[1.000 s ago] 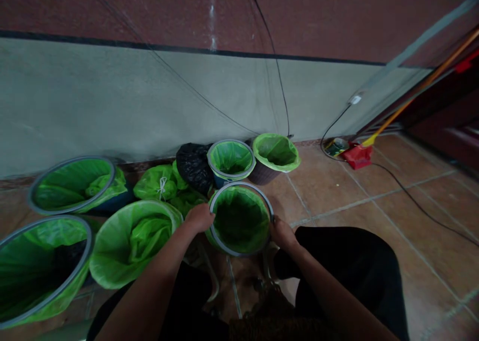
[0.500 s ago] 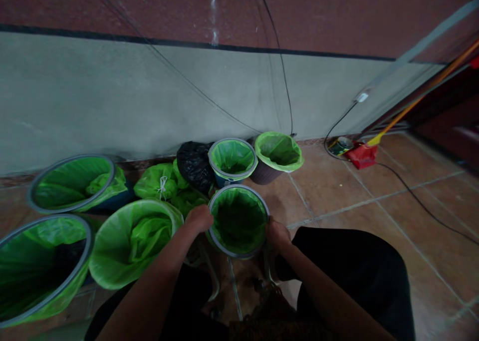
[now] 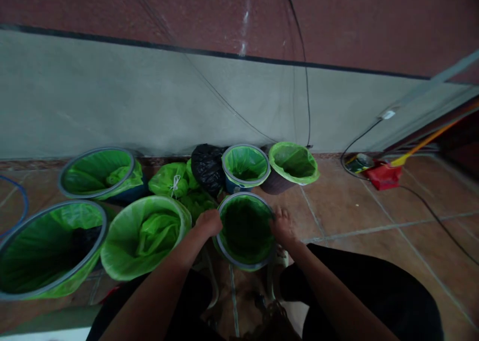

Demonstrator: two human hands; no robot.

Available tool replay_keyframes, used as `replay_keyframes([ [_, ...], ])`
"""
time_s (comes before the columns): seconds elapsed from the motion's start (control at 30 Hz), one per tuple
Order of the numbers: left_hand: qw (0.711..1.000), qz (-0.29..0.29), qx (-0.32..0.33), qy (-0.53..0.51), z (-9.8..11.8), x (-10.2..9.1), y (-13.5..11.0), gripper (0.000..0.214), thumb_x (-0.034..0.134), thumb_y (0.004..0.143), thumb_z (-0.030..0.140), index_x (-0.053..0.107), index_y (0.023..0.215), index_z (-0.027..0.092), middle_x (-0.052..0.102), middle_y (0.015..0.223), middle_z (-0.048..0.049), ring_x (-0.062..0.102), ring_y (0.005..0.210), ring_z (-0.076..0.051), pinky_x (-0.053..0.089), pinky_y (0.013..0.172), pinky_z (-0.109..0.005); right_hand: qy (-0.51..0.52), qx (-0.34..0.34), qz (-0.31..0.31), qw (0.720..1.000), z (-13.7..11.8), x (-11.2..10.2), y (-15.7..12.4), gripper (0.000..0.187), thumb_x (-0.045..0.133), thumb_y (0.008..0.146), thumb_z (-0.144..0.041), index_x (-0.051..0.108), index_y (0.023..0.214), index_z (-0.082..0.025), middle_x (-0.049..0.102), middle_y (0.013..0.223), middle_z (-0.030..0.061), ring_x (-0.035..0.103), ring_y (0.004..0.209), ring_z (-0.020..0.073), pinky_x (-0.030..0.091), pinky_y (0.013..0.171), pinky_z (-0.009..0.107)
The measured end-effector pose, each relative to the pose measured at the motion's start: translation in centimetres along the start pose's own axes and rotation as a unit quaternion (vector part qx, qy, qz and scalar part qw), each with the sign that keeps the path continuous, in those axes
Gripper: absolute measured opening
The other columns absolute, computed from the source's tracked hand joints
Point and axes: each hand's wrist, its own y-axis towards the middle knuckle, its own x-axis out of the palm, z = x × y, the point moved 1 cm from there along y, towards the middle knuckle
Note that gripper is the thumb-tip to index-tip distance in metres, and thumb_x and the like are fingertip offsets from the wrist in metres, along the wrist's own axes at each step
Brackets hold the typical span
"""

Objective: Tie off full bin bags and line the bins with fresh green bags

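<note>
A round trash bin (image 3: 245, 231) with a grey rim ring and a green liner stands on the floor between my feet. Its dark inside is hard to make out. My left hand (image 3: 209, 223) is closed on the left side of the rim. On the opposite side, my right hand (image 3: 283, 227) grips the rim more loosely, its fingers partly spread outside. Just beyond are a blue bin (image 3: 246, 182) with a grey ring and a brown bin (image 3: 277, 181), both lined in green. A wide green-lined bin (image 3: 116, 248) stands left of my left arm.
Two larger ringed bins (image 3: 84, 211) (image 3: 123, 193) are at the left. Against the wall lie a tied green bag (image 3: 164, 178) and a black bag (image 3: 207, 166). A red dustpan (image 3: 385, 175), a can (image 3: 359, 163) and a black cable (image 3: 430, 208) are on the tiles at the right.
The view has shifted, so the bins appear farther right. My right hand's fingers have loosened and spread at the rim; my left hand keeps its hold.
</note>
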Motion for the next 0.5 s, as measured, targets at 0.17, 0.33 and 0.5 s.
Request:
replay_keyframes([
  [0.17, 1.0, -0.015, -0.003, -0.004, 0.1, 0.2, 0.3, 0.032, 0.052, 0.086, 0.021, 0.076, 0.107, 0.014, 0.074, 0.113, -0.0182, 0.07, 0.108, -0.029, 0.057, 0.085, -0.03, -0.025, -0.1, 0.001, 0.995, -3.4, -0.6, 3.1, 0.061, 0.045, 0.094, -0.026, 0.035, 0.153, -0.012, 0.042, 0.153, 0.0183, 0.042, 0.136, 0.0297, 0.039, 0.108, 0.039],
  [0.33, 1.0, -0.013, -0.003, -0.02, -0.2, 0.8, 0.9, 0.032, 0.052, 0.085, 0.016, 0.075, 0.106, 0.009, 0.073, 0.109, -0.0235, 0.07, 0.107, -0.034, 0.058, 0.082, -0.035, -0.037, -0.089, -0.016, 0.995, -4.1, 0.9, 4.0, 0.063, 0.041, 0.092, -0.019, 0.032, 0.155, -0.014, 0.04, 0.154, 0.0173, 0.043, 0.133, 0.0301, 0.041, 0.104, 0.04],
  [0.5, 0.999, 0.004, -0.004, -0.054, -0.4, 1.8, 1.3, 0.031, 0.051, 0.087, 0.012, 0.076, 0.106, 0.008, 0.074, 0.109, -0.0217, 0.07, 0.106, -0.035, 0.057, 0.081, -0.034, -0.049, -0.089, -0.026, 0.994, -3.9, 1.4, 4.2, 0.063, 0.036, 0.093, -0.016, 0.029, 0.156, -0.015, 0.042, 0.15, 0.0174, 0.045, 0.131, 0.0284, 0.042, 0.102, 0.038],
])
